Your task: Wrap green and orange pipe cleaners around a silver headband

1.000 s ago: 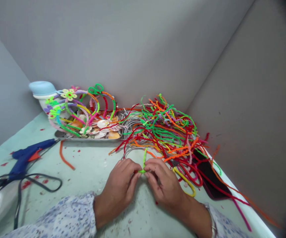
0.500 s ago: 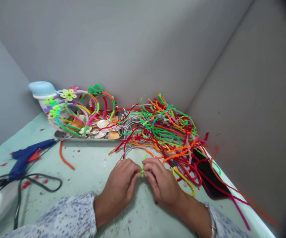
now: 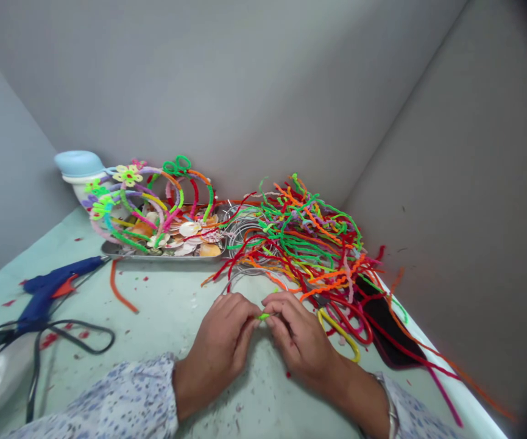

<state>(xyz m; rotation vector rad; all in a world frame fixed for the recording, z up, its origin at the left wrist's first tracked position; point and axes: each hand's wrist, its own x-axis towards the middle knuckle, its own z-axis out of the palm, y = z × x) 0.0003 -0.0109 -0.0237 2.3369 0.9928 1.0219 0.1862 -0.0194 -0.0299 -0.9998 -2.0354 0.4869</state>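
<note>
From where I'm standing, the person's left hand (image 3: 222, 344) and right hand (image 3: 306, 341) are meeting low over the table (image 3: 167, 311), thumbs and forefingers closing in firm pinches on a green pipe cleaner (image 3: 263, 316). Only a short stretch of it is showing in the narrow gap between the fingertips; the knuckles are hiding the rest, so I can't tell whether it is winding around anything.

I'm judging it to be very light and soft outside, with a thin wire core that is probably bending easily and holding its shape. The fuzz is likely giving decent grip rather than slipping, though hard pulling could be risking a kink or bare wire. Pinching close to either side of the bend is looking like the best hold, keeping clear of the cut ends, which may be prickly.

Just beyond the hands, metal hoops (image 3: 245, 227) are lying beside a tangled heap of pipe cleaners (image 3: 311, 228). Yellow-handled scissors (image 3: 343, 333) are resting near the right hand, and a dark phone (image 3: 393, 335) is lying farther right, partly under stray strands. On the left, a blue glue gun (image 3: 46, 292) is sitting near a metal tray (image 3: 167, 258) that is holding shells (image 3: 190, 228).
</note>
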